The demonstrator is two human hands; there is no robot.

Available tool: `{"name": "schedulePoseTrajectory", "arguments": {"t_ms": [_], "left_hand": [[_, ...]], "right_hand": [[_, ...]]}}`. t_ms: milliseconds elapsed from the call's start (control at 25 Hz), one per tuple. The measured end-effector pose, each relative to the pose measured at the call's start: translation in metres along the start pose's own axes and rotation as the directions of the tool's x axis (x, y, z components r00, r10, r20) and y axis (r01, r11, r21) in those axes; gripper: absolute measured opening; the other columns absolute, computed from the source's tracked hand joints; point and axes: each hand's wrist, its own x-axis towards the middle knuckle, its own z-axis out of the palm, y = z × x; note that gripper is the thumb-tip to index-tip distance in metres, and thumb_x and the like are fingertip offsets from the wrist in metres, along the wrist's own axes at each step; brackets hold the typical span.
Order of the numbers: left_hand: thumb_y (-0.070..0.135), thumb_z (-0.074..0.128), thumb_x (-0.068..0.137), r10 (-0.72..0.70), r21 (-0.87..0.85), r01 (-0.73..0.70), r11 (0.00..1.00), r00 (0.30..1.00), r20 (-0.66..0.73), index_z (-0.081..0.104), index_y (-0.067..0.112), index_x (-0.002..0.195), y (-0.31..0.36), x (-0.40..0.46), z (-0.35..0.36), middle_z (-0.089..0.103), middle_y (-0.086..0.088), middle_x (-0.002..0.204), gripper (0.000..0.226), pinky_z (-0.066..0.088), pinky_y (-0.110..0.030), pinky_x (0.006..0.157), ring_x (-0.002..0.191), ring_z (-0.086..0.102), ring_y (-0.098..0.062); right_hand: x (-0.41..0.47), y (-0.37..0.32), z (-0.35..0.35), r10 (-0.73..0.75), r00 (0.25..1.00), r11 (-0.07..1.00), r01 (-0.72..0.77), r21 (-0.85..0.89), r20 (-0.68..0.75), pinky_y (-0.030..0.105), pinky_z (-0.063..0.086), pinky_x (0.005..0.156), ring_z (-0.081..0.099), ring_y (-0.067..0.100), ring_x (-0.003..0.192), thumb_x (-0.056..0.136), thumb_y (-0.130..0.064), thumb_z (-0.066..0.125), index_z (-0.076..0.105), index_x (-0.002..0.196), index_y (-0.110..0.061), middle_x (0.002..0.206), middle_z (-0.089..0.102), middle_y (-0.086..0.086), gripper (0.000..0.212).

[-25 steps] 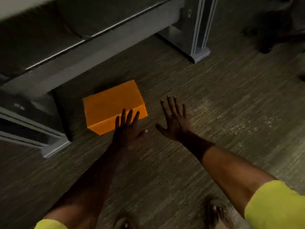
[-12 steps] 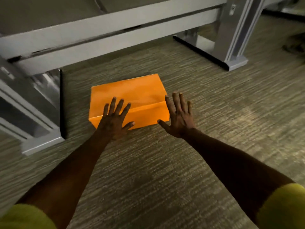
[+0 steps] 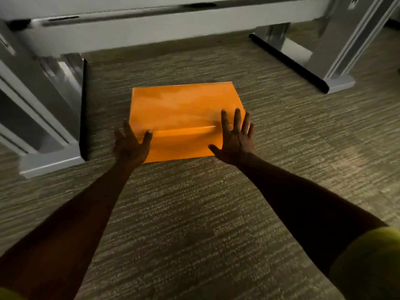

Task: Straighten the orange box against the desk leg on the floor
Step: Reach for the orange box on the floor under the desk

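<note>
An orange box (image 3: 184, 109) lies flat on the carpet under the desk, a gap of carpet between it and the left desk leg (image 3: 49, 118). My left hand (image 3: 131, 146) is at the box's near-left corner, fingers spread, thumb on the front top edge. My right hand (image 3: 234, 139) rests at the near-right corner, fingers spread over the top, thumb down the front face. Neither hand closes around the box.
A grey desk rail (image 3: 151, 29) spans the top of the view. The right desk leg (image 3: 333, 61) with its foot stands at the upper right. Striped carpet (image 3: 194, 213) covers the floor around my arms.
Both hands have moved forward and apart onto the box's two near corners. The view has come closer, and the box now sits more square to me.
</note>
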Motion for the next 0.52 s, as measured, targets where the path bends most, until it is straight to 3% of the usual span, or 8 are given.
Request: {"name": "schedulePoseTrajectory", "arguments": {"t_ms": [120, 160, 240, 360, 520], "left_hand": [[0.056, 0.060, 0.093, -0.038, -0.216, 0.044, 0.975, 0.999, 0.032, 0.038, 0.006, 0.147, -0.016, 0.012, -0.002, 0.058, -0.026, 0.137, 0.077, 0.047, -0.050, 0.101, 0.124, 0.056, -0.046], [0.056, 0.060, 0.093, -0.039, -0.284, 0.043, 0.958, 0.999, 0.019, 0.048, 0.007, 0.138, -0.020, 0.014, -0.003, 0.063, -0.024, 0.128, 0.068, 0.050, -0.050, 0.097, 0.117, 0.061, -0.044], [0.057, 0.053, 0.096, -0.026, -0.383, 0.017, 0.924, 0.999, -0.019, 0.056, 0.010, 0.133, -0.023, 0.019, -0.005, 0.065, -0.019, 0.129, 0.060, 0.049, -0.050, 0.100, 0.116, 0.062, -0.040], [0.055, 0.047, 0.100, -0.056, -0.492, 0.031, 0.870, 0.998, -0.036, 0.047, 0.015, 0.145, -0.013, 0.029, -0.004, 0.058, -0.016, 0.143, 0.060, 0.043, -0.048, 0.109, 0.128, 0.055, -0.037], [0.055, 0.050, 0.098, -0.110, -0.475, 0.144, 0.868, 0.989, 0.098, 0.046, 0.010, 0.148, -0.002, 0.055, -0.010, 0.051, -0.019, 0.150, 0.067, 0.038, -0.045, 0.114, 0.136, 0.048, -0.039]], "right_hand": [[0.013, -0.018, 0.009, -0.311, 0.947, 0.926, 0.320, -0.201, 0.076, 0.069, 0.005, 0.124, -0.010, 0.047, 0.157, 0.079, -0.061, 0.075, -0.010, 0.164, -0.028, 0.172, -0.007, 0.020, 0.124], [0.015, -0.029, 0.011, -0.356, 0.931, 0.908, 0.366, -0.207, 0.084, 0.067, 0.004, 0.125, -0.009, 0.045, 0.158, 0.080, -0.061, 0.074, -0.010, 0.164, -0.027, 0.172, -0.006, 0.020, 0.123], [0.022, -0.055, 0.018, -0.351, 0.934, 0.921, 0.357, -0.157, 0.061, 0.065, 0.003, 0.125, -0.010, 0.043, 0.158, 0.082, -0.062, 0.072, -0.009, 0.164, -0.025, 0.173, -0.006, 0.020, 0.121], [0.023, -0.092, 0.016, -0.376, 0.923, 0.909, 0.385, -0.157, 0.088, 0.064, 0.001, 0.124, -0.011, 0.042, 0.158, 0.086, -0.061, 0.068, -0.008, 0.165, -0.022, 0.173, -0.007, 0.018, 0.116], [0.011, -0.132, 0.009, -0.417, 0.901, 0.872, 0.434, -0.226, 0.123, 0.063, -0.001, 0.125, -0.013, 0.040, 0.158, 0.087, -0.064, 0.063, -0.010, 0.164, -0.020, 0.173, -0.009, 0.016, 0.115]]}}
